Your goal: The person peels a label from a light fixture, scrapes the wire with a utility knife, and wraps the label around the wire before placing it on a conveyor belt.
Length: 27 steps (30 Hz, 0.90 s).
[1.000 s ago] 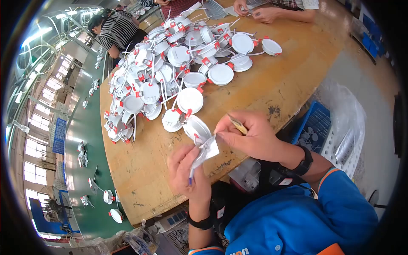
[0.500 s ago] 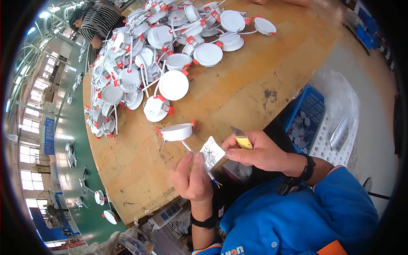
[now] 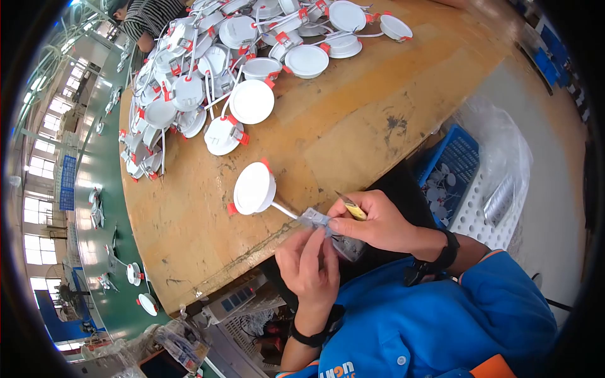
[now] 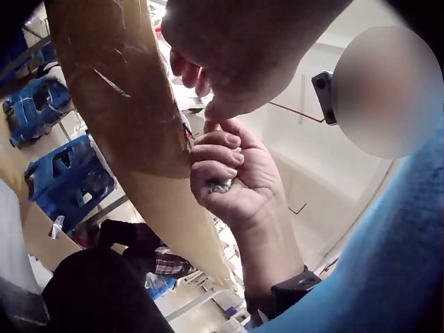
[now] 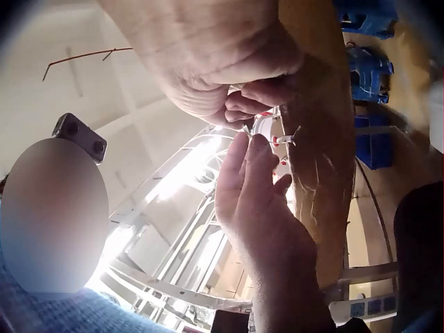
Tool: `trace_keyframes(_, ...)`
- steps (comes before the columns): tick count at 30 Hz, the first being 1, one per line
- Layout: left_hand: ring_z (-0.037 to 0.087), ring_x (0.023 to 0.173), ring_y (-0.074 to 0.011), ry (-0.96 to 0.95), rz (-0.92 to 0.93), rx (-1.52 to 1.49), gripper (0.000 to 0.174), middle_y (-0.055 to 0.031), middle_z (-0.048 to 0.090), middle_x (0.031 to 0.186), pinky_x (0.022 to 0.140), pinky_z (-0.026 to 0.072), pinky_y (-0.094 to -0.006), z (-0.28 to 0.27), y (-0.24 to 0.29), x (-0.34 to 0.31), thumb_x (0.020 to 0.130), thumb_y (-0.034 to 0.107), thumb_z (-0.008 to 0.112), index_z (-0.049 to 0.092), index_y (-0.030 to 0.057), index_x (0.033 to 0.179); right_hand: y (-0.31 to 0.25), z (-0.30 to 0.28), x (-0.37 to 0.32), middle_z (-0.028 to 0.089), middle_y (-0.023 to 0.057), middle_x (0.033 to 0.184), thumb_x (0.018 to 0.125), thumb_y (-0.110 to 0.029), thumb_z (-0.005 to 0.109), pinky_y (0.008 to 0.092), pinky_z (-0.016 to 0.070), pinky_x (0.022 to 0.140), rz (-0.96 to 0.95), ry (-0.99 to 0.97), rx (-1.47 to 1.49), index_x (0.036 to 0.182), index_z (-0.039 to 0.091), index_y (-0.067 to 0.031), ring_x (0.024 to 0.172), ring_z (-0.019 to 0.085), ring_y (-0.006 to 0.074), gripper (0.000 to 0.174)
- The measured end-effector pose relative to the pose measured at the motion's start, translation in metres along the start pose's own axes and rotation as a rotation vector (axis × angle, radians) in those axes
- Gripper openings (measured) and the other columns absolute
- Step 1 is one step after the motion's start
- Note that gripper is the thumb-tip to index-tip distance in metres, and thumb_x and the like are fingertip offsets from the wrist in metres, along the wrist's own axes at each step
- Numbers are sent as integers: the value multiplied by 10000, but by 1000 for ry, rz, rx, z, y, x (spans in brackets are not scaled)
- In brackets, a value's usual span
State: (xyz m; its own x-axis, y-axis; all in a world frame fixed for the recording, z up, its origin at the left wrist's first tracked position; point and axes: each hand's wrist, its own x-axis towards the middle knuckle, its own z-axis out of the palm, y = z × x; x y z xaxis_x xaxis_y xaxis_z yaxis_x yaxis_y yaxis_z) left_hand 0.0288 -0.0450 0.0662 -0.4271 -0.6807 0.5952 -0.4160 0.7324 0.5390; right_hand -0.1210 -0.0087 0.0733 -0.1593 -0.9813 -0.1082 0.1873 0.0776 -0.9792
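Note:
A round white lamp (image 3: 254, 189) with red clips lies near the table's edge, its white cable (image 3: 285, 210) running to a small silvery sheet (image 3: 314, 218). My left hand (image 3: 310, 268) pinches the cable end and sheet with its fingertips; which part each finger touches is hidden. Curled round a yellow-handled knife (image 3: 353, 208), blade pointing up and left, my right hand (image 3: 381, 223) also touches the sheet with its thumb. Both hands meet at the fingertips in the left wrist view, the left (image 4: 239, 184) below the right (image 4: 243, 52); the knife is hidden there.
A heap of similar lamps (image 3: 239, 31) covers the table's far left part. On the right stand a blue crate (image 3: 459, 154) holding small discs and a white perforated tray (image 3: 480, 211). A green conveyor (image 3: 116, 189) runs along the left, with a person (image 3: 151, 19) beside it.
The lamp has turned its flat white face up and lies on the table. Both hands have come closer together, and the sheet has moved from spread out to bunched at the fingertips.

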Motion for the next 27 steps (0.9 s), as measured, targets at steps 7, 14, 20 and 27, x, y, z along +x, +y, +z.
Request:
trace_keyframes(7, 555, 788, -251, 110, 91, 2, 319, -114, 571, 869, 692, 455, -318, 8, 2, 2, 655, -22, 720, 607, 40, 947, -9, 2, -4, 599, 14, 712, 830, -111, 584, 221, 431, 597, -8, -20, 24, 883, 620, 20, 665, 519, 47, 147)
trace_keyframes(14, 595, 740, -244, 137, -49, -108, 209, -122, 615, 848, 665, 472, -277, 4, 7, 6, 683, -3, 717, 611, 21, 861, -11, 3, -11, 582, -6, 691, 845, -125, 571, 203, 403, 565, 28, -31, 35, 921, 626, 5, 641, 496, 30, 160)
trace_keyframes(20, 603, 758, -147, 160, -436, -547, 138, -97, 643, 852, 712, 482, -241, 2, 8, -5, 777, -6, 658, 606, -29, 902, -10, 12, -12, 582, 12, 661, 807, -83, 611, 204, 399, 532, -147, 38, -241, 909, 631, -17, 586, 490, 39, 123)
trace_keyframes(27, 609, 814, -141, 143, -730, -1037, 156, -122, 635, 927, 751, 495, -254, -5, 2, -15, 842, 2, 578, 589, -55, 987, 1, 21, -7, 619, 70, 705, 753, -53, 665, 223, 442, 550, -230, 68, -386, 884, 627, -26, 624, 563, 66, 139)
